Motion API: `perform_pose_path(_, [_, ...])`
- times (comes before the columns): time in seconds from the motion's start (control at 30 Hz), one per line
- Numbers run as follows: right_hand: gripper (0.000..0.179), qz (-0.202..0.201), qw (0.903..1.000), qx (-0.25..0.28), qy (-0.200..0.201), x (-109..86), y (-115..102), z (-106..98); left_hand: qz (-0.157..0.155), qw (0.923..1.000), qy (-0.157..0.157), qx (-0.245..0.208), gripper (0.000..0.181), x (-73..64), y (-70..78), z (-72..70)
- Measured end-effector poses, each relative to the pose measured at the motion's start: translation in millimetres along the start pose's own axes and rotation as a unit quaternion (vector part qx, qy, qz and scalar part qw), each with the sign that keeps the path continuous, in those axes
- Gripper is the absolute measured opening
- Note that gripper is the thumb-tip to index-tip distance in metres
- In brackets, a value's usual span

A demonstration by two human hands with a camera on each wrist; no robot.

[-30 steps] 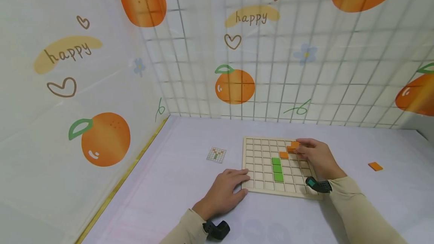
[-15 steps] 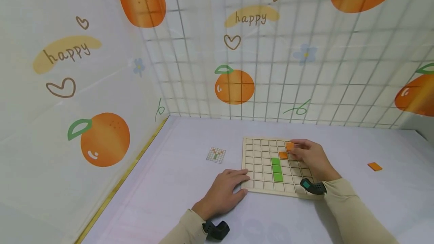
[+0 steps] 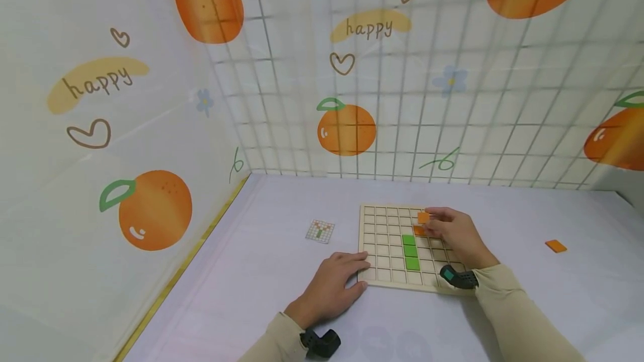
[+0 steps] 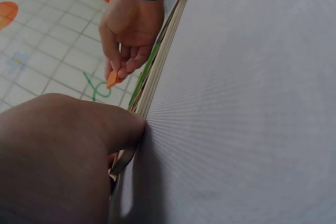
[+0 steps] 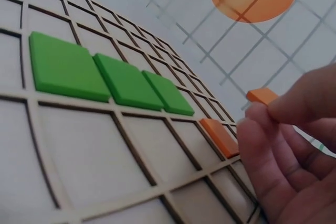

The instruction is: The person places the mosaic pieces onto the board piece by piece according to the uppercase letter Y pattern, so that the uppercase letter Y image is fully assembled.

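Observation:
A wooden grid board point(image 3: 381, 279) lies on the table, with three green tiles point(image 3: 410, 250) in a column of its cells. One orange tile point(image 5: 219, 137) sits in a cell just past the column's far end. My right hand point(image 3: 460, 236) pinches another orange tile point(image 3: 424, 217) between thumb and fingers, above the board's far part; the right wrist view shows this tile point(image 5: 261, 96) raised over the grid. At the board's left edge rests my left hand point(image 3: 333, 284), fingertips on the rim and fingers loosely extended. The left wrist view shows its thumb at the board's side.
A small card with a printed coloured grid pattern point(image 3: 320, 231) lies left of the board. To the right, a loose orange tile point(image 3: 555, 246) lies on the white tabletop point(image 3: 241, 272). A curtain with printed oranges point(image 3: 347, 130) hangs behind and at the left.
My right hand has moved left over the board with the orange tile, towards the column of green tiles. The left hand has stayed at the board's edge.

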State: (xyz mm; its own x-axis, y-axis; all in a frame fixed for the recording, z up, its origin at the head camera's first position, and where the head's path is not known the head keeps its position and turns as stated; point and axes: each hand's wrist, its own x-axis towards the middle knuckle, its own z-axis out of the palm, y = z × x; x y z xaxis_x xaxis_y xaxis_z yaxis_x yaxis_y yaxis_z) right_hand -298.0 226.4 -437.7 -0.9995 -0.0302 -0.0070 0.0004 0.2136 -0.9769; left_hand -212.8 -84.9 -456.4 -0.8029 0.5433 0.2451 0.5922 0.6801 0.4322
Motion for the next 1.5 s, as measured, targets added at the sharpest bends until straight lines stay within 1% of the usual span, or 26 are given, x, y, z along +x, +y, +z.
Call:
perform_pose_path(0.37, [0.047, -0.009, 0.9999, -0.002, -0.008, -0.4, -3, 9, 0.004, 1.0, 0.005, 0.0, 0.039, -2.2, -2.6, 0.4])
perform_pose_path(0.63, [0.046, -0.022, 0.9994, -0.011, -0.025, -1.4, -4, 17, 0.003, 1.0, 0.003, -0.002, 0.039, -1.9, -2.3, 0.6])
perform_pose_path(0.93, [0.046, -0.015, 0.9991, -0.03, -0.027, -1.4, -6, 23, 0.005, 1.0, 0.004, 0.0, 0.038, -1.3, -3.0, 1.7])
perform_pose_path(1.2, [0.046, -0.025, 0.999, -0.006, -0.038, 0.9, -4, 31, 0.001, 1.0, 0.0, 0.003, 0.039, -1.8, -2.8, 1.8])
perform_pose_path(1.5, [0.046, -0.019, 0.999, -0.025, -0.034, 2.7, -6, 36, -0.002, 1.0, -0.005, 0.004, 0.039, -1.0, -3.0, 2.3])
